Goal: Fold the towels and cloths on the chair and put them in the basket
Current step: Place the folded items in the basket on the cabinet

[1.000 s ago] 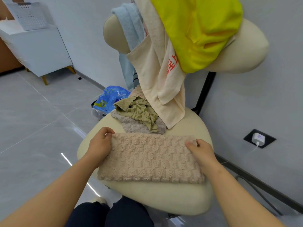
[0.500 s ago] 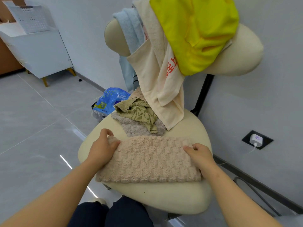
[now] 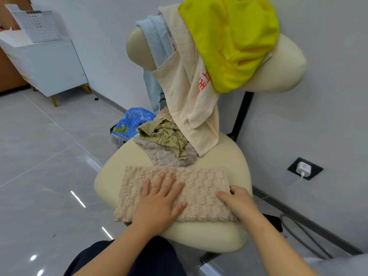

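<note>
Currently mid-fold: left hand (image 3: 159, 198) flat, fingers spread, pressing beige towel (image 3: 199, 182) on chair seat (image 3: 111, 174); right hand (image 3: 237, 200) curled on towel's right end (pinch likely). Next: fold end across.

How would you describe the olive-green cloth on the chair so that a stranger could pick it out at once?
Start at the cream chair seat and look to its back, beside the cream towel hanging from the backrest. A crumpled cloth lies there on a grey fluffy towel. It alone is olive green with a leaf pattern.
</note>
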Action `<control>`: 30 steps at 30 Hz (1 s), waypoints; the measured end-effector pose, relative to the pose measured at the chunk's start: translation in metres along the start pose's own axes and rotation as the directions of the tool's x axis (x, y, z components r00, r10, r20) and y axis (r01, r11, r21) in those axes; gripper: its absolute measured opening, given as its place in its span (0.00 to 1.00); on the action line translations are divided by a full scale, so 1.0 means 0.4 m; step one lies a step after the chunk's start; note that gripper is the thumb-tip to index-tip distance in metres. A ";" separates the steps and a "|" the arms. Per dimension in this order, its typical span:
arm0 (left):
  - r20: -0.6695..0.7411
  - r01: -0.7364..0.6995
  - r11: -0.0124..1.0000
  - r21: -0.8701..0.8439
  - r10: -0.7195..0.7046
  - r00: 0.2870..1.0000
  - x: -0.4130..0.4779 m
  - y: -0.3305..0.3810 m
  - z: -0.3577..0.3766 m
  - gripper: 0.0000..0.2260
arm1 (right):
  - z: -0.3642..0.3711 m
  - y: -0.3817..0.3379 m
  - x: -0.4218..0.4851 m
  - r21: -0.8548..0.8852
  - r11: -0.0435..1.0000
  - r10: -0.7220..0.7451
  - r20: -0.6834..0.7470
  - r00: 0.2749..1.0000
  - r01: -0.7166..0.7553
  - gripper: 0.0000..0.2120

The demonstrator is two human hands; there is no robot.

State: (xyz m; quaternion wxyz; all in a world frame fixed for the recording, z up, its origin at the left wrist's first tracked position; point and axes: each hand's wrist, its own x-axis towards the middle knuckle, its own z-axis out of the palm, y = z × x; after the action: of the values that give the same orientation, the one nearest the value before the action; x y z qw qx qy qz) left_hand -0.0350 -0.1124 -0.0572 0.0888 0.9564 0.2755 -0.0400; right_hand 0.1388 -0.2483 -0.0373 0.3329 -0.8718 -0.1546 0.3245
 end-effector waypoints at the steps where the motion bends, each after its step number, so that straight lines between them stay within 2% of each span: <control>1: -0.012 -0.018 1.000 -0.001 0.018 1.000 0.007 0.001 0.002 0.42 | 0.000 0.002 0.000 0.040 0.999 -0.006 0.005 1.000 0.006 0.06; 3: 0.059 0.004 0.999 -0.042 -0.002 0.998 0.015 0.010 -0.004 0.50 | -0.006 0.006 0.001 0.181 0.984 -0.010 0.000 1.000 0.009 0.05; 6: 0.070 0.012 0.999 -0.053 -0.008 0.998 0.020 0.062 -0.013 0.51 | -0.040 0.013 -0.001 0.317 0.948 0.022 -0.046 0.999 -0.006 0.03; 8: 0.065 -0.009 0.999 -0.035 0.011 0.998 0.019 0.102 0.003 0.47 | -0.064 0.026 -0.008 0.340 0.941 0.042 -0.098 0.994 -0.006 0.04; 11: 0.120 -0.021 1.000 -0.013 0.023 0.993 0.030 0.143 0.011 0.34 | -0.087 0.055 -0.019 0.335 0.942 0.073 -0.132 0.989 -0.024 0.06; 13: 0.159 -0.024 1.000 0.018 0.021 0.987 0.039 0.144 -0.011 0.30 | -0.091 0.062 -0.025 0.396 0.918 0.079 -0.106 0.991 -0.031 0.04; 16: 0.147 -0.046 0.995 0.084 0.033 0.989 0.041 0.130 -0.031 0.31 | -0.094 0.043 -0.032 0.514 0.853 0.100 0.007 0.995 -0.089 0.03; 19: 0.194 -0.009 0.998 0.064 -0.003 0.981 0.029 0.117 -0.024 0.29 | -0.092 0.022 -0.041 0.599 0.788 0.097 0.108 0.989 -0.143 0.03; 21: 0.214 0.005 0.998 0.057 -0.017 0.977 0.033 0.111 -0.018 0.30 | -0.091 0.008 -0.041 0.617 0.772 0.091 0.134 0.987 -0.155 0.06; 23: 0.214 0.023 0.999 -0.028 -0.016 0.977 0.037 0.111 -0.031 0.29 | -0.095 -0.014 -0.050 0.641 0.752 0.075 0.148 0.986 -0.154 0.09; 24: 0.170 0.029 0.997 -0.067 -0.017 0.985 0.036 0.106 -0.037 0.28 | -0.096 -0.030 -0.053 0.657 0.741 0.052 0.156 0.986 -0.143 0.10; 25: 0.061 0.027 0.994 -0.107 -0.020 0.998 0.033 0.099 -0.045 0.28 | -0.096 -0.049 -0.060 0.677 0.725 0.018 0.167 0.986 -0.128 0.11; 26: -0.113 0.014 0.988 -0.155 -0.032 0.993 0.023 0.095 -0.054 0.27 | -0.093 -0.063 -0.064 0.694 0.711 -0.010 0.175 0.985 -0.116 0.11; 27: -0.275 0.021 0.974 -0.227 -0.084 0.958 0.014 0.088 -0.062 0.26 | -0.087 -0.082 -0.072 0.708 0.699 -0.041 0.182 0.983 -0.102 0.11; 28: -0.376 0.035 0.936 -0.350 -0.175 0.910 0.006 0.076 -0.076 0.23 | -0.076 -0.104 -0.079 0.708 0.702 -0.074 0.188 0.979 -0.083 0.09; 29: -0.361 0.065 0.835 -0.547 -0.305 0.881 0.000 0.064 -0.095 0.19 | -0.060 -0.129 -0.090 0.698 0.713 -0.105 0.201 0.974 -0.068 0.08; 30: -0.243 0.109 0.652 -0.750 -0.426 0.872 0.000 0.053 -0.114 0.17 | -0.041 -0.152 -0.098 0.676 0.736 -0.139 0.222 0.965 -0.049 0.09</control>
State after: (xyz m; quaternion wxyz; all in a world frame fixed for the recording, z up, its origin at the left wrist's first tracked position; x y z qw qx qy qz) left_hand -0.0223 -0.1213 -0.0092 0.3882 0.7792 0.4220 0.2530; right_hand 0.1174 -0.2310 0.0317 0.6112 -0.6375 -0.0895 0.4605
